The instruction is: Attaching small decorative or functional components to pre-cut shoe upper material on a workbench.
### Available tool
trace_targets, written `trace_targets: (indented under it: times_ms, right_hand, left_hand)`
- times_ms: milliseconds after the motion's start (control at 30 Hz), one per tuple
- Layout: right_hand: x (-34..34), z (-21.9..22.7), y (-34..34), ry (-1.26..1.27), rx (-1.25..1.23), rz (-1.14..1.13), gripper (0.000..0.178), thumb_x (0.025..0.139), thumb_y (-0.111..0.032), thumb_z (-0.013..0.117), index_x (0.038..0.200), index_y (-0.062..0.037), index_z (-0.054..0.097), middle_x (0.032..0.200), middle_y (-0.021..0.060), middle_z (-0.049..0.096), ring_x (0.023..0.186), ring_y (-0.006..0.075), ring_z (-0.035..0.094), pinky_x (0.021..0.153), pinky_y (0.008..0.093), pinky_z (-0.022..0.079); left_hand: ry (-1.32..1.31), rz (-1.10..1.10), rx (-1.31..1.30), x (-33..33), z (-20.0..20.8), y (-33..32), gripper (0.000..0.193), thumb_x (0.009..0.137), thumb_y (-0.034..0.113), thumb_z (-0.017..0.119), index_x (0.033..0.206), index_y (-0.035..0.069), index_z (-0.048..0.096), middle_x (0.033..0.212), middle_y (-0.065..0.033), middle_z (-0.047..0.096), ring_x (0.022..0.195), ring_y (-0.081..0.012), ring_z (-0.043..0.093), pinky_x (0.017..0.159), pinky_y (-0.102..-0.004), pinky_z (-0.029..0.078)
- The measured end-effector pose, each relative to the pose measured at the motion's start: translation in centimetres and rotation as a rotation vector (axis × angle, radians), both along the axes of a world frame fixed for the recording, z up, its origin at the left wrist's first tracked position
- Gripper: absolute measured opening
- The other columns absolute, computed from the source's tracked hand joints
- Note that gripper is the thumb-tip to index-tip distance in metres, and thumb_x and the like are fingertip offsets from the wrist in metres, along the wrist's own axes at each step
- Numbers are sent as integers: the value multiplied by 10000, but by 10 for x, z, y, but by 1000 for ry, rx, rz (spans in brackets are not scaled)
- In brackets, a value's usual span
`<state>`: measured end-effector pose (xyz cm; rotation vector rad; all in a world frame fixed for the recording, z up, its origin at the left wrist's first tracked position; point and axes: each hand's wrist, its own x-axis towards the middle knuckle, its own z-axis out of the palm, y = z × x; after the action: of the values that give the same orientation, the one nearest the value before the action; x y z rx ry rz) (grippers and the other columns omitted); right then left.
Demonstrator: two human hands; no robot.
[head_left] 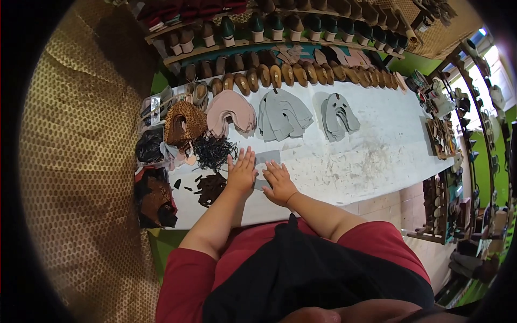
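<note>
A flat grey shoe-upper piece point(267, 157) lies on the white-covered table, partly hidden by my hands. My left hand point(242, 171) rests with straight fingers at its left edge. Lying flat, my right hand point(279, 183) has its fingers spread over the right part of the piece. Beyond them sit stacks of curved uppers: leopard-print point(184, 123), pink point(231, 107), a grey stack point(283, 114) and a smaller grey stack point(339, 116). Beside my left hand are a tangled heap of thin black strips point(212, 152) and a pile of dark brown pieces point(210, 188).
A row of brown shoe lasts point(276, 75) lines the table's far edge, under shelves of more shoes. Dark bags and scraps point(153, 196) crowd the left end. A wooden tray of tools point(442, 138) stands at the right end, near shoe racks. Stains mark the white tabletop point(371, 161).
</note>
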<state>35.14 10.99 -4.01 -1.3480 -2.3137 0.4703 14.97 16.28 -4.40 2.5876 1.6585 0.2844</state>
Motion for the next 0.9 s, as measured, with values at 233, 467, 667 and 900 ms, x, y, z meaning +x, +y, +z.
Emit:
trace_targets:
  times_ms: [233, 467, 667, 900]
  right_hand:
    - [-4, 6, 2, -37, -30, 11, 605, 889, -374, 620, 1372, -35, 489, 1548, 190, 337, 1464, 370, 260, 1184, 582, 157]
    - [-7, 1, 1, -96, -37, -9, 607, 900, -377, 601, 1382, -28, 483, 1534, 185, 367, 1455, 362, 285, 1185, 587, 148]
    - [-12, 0, 0, -176, -38, -4, 584, 916, -380, 574, 1386, -45, 486, 1520, 155, 399, 1453, 335, 299, 1186, 594, 145]
    - [-27, 10, 13, -323, -246, -28, 613, 940, -425, 537, 1449, -97, 442, 1553, 117, 369, 1474, 321, 267, 1169, 639, 142]
  left_hand:
    - [-37, -40, -224, 0, 16, 2, 734, 937, 395, 554, 1545, 86, 284, 1634, -133, 216, 1516, -329, 163, 1161, -655, 19]
    - [-50, 154, -117, -59, 42, -43, 889, 865, 449, 627, 1559, 62, 229, 1649, -161, 140, 1515, -388, 128, 1146, -682, 32]
    - [-55, 354, -167, -175, 12, -139, 973, 838, 490, 648, 1575, 70, 172, 1648, -214, 69, 1506, -455, 59, 1157, -659, 55]
    - [43, 490, -533, -202, 16, -169, 1106, 802, 661, 629, 1599, 132, 74, 1663, -161, -46, 1505, -459, -64, 1164, -648, 38]
